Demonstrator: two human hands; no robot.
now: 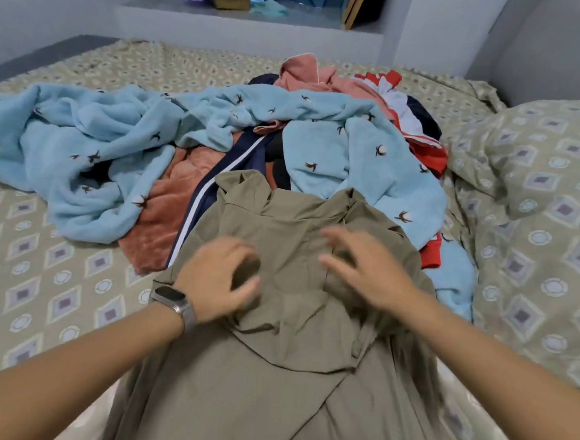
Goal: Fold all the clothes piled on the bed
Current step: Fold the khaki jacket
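Fingers of left hand (217,280) curled loosely over olive-khaki thin woven garment (273,339) at frame centre, motion-blurred, so cannot tell whether pinching cloth or just passing above it. Right hand (364,269) spread, fingers straight and apart, hovering or pressing on same garment, also blurred. Grey smartwatch with mesh band (174,303) on left wrist. Khaki garment laid out lengthwise from lower centre up to mid-frame, wrinkled, collar end toward the pile, not yet folded. Behind it, across mid-frame, unsorted heap: light blue fleece garment with small dark bird print (122,139) sprawling left to right, salmon-pink plush piece (158,217) left of centre, navy piece with white stripe (215,183) beside it, red and white garment (415,125) upper right of the heap. All on beige diamond-patterned bedsheet (37,281); matching pillow (542,168) at right edge. No folded stack visible anywhere. Judged: task at very start, first item being smoothed flat, whole pile left to do.
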